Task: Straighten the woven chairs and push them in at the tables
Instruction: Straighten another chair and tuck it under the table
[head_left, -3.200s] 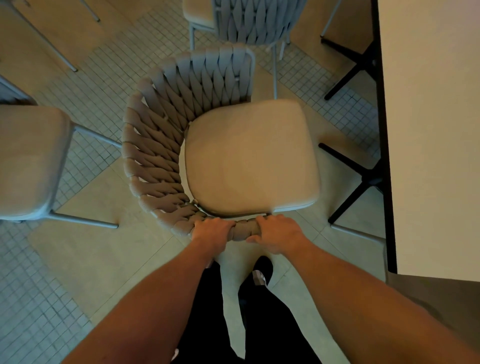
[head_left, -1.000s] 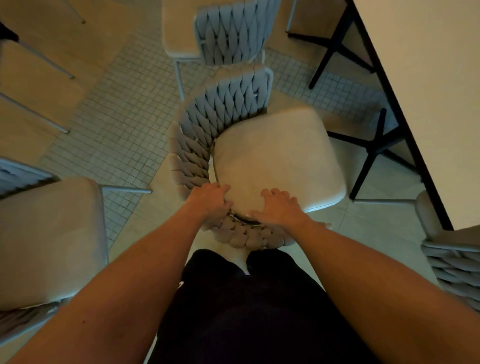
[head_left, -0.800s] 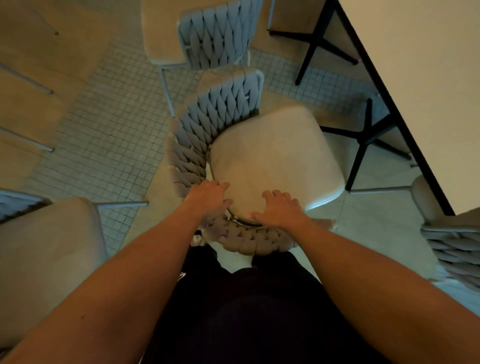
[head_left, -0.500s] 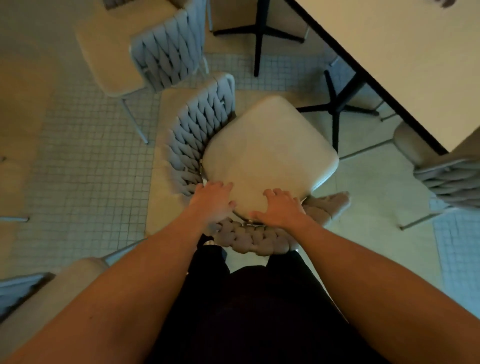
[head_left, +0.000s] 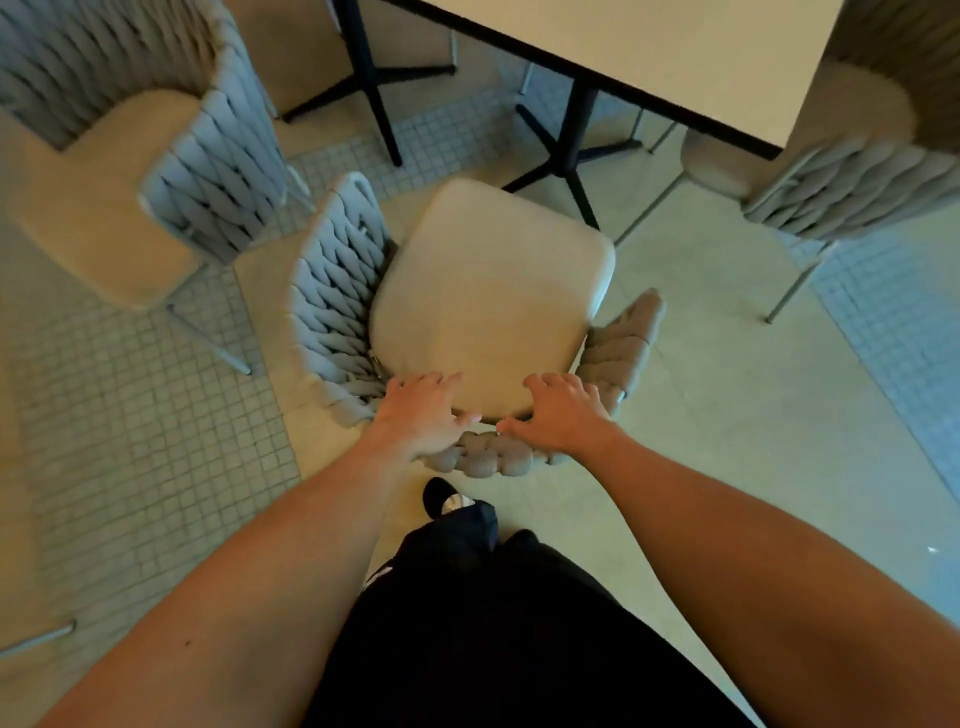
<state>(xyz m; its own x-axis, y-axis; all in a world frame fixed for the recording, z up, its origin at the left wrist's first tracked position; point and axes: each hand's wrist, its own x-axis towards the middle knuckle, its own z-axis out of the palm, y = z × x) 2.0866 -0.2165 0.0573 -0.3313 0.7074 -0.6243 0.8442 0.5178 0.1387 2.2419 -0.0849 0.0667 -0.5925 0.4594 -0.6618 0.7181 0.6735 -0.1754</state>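
A grey woven chair (head_left: 488, 301) with a beige seat cushion stands right in front of me, its seat front pointing up and right toward the white table (head_left: 649, 57). My left hand (head_left: 421, 415) and my right hand (head_left: 561, 413) both grip the top of its woven backrest, fingers curled over onto the inner side. The front of the seat is close to the table's black cross base (head_left: 571, 150) but is not under the tabletop.
A second woven chair (head_left: 156, 171) stands at the upper left, close beside the held chair. A third woven chair (head_left: 852, 176) is at the upper right by the table's corner. Another black table base (head_left: 369, 88) is behind. My dark trousers and shoe (head_left: 447, 501) are below.
The chair has turned clockwise and moved toward the table, its seat now facing the table base. My hands stay on the backrest. My view has swung so the table sits ahead.
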